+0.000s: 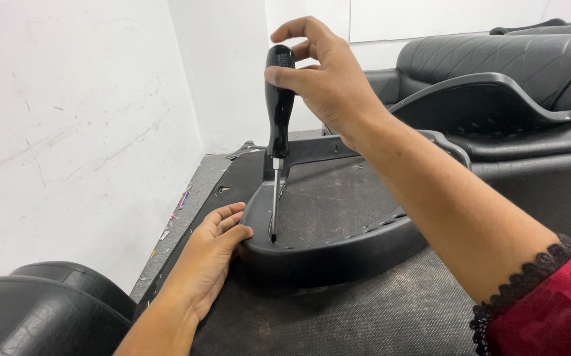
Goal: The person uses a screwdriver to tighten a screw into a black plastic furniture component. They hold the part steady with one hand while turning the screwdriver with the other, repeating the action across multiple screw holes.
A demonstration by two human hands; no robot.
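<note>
Right hand (328,82) clamped on upright screwdriver (279,112), tip down in black seat shell (338,254); left hand (209,260) spread flat against shell's near-left rim.

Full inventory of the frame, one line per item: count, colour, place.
screwdriver: 1, black handle, steel shaft, upright, tip on the frame's near rim
plastic seat frame: 1, black, curved, on the worktop centre
worktop: 1, dark mat surface, centre
second plastic frame: 1, black, right rear
quilted cushions: black, top right
padded part: black, bottom left
wall: white, left
left hand: 1, against the frame's near edge
right hand: 1, gripping the screwdriver handle
</note>
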